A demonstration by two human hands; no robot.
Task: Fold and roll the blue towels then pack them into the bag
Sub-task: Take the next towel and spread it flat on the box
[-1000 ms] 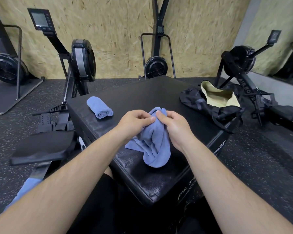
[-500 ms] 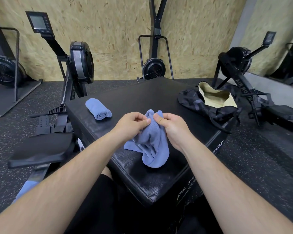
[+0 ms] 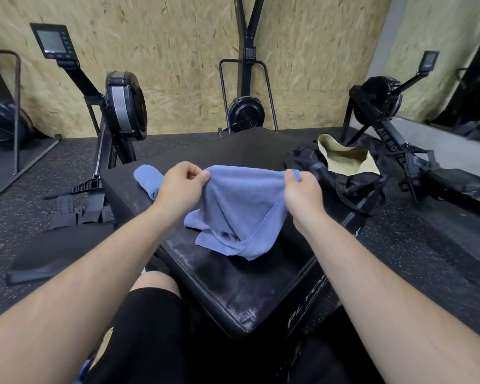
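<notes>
Off the left side of the black plyo box [image 3: 233, 278], a rowing machine [image 3: 124, 106] stands on the rubber floor, its monitor [image 3: 52, 41] raised in front of the chipboard wall. On the box top, close to its left edge, lies a rolled blue towel [image 3: 146, 177]; your left hand hides the roll's near end.

Your left hand [image 3: 182, 187] is held above the box top, just right of that roll. Its thumb and forefinger are pinched on the upper left corner of a second blue towel [image 3: 241, 206], and the other fingers are curled toward the palm.

That towel is stretched between your two hands over the middle of the box. Its top edge runs nearly level from one pinch to the other, while its lower part hangs down and lies bunched on the box top, toward the near edge.

Your right hand [image 3: 302, 194] holds the upper right corner, thumb pressed onto the cloth against the curled fingers beneath.

On the box's far right corner rests the black duffel bag [image 3: 344, 173]. Its mouth is open, showing a pale yellow lining, and it lies apart from the stretched towel. Off the right side of the box stands a second rowing machine [image 3: 385, 106], with "AIR RO" legible on its rail.
</notes>
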